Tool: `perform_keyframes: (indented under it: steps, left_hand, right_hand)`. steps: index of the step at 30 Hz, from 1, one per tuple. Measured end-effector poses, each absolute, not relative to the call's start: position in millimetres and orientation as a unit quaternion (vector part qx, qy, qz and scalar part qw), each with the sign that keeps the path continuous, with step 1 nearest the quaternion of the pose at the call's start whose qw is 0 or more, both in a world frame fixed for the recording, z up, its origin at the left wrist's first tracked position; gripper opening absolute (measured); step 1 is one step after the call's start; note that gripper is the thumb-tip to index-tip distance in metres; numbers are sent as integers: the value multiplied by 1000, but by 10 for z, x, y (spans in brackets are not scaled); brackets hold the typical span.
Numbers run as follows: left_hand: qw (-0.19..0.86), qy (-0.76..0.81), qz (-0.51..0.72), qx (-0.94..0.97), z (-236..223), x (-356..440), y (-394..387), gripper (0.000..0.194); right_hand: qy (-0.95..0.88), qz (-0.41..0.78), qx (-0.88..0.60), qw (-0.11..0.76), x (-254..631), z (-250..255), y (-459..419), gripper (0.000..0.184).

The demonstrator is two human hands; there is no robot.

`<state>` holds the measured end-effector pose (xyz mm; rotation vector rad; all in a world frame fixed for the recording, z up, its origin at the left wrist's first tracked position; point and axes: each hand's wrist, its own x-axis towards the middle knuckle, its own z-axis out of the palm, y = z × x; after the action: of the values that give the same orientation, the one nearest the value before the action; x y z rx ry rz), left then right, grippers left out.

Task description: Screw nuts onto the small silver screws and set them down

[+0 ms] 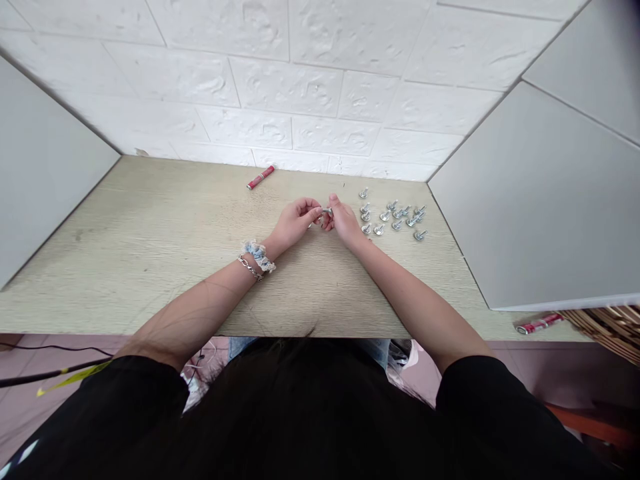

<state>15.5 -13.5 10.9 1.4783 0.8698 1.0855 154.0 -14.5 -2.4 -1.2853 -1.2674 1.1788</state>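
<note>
Over the middle of the table, a small silvery bolt [327, 210] lies sideways between my two hands. My left hand [298, 220] pinches its left end between thumb and forefinger. My right hand [345, 220] has curled fingers around the other end, with the thumb pointing up. The fingers hide most of the bolt, so I cannot tell whether a nut or washer is on it. A bit of shiny metal shows under my left fingers. Just right of my right hand, several similar bolts with wide round bases [385, 215] stand or lean on the wood.
A red tube-shaped stick [261, 177] lies near the white brick-patterned wall [315, 87]. Another red stick [540, 325] rests by the front right edge, beside a wicker item [607, 327]. Pale panels bound the wooden table [125, 253] left and right.
</note>
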Motion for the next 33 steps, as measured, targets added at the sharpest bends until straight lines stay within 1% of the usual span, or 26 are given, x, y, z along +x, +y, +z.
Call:
perform_keyframes:
  steps: [2,4,10,22,28,30,33]
  left_hand:
    - [533,352,451,623,118,162,-143,13]
    - [537,345,450,624,114,164,-146,14]
    - [524,360,454,624,79,157,-133,12]
    - [503,418,463,599,81,141,-117,13]
    - [495,432,462,596,50,129,-101,15]
    - [499,432,457,597,38,126,-94,14]
    - [508,427,458,592,52,126,-102,15]
  right_hand:
    - [-524,469,-542,460,1544,-6,-148,65]
    - [-528,460,-551,454,1546,10,-150,67]
    - [-528,456,-555,453,1542,8,-143,68]
    - [-544,486,-484,483,1547,-61,-145,43]
    - [-533,520,-469,475,1570,-39,-103,19]
    - [-528,526,-468,475,1580,-38,-88,17]
    - [-511,532,-468,487,1585,-43,-80,21]
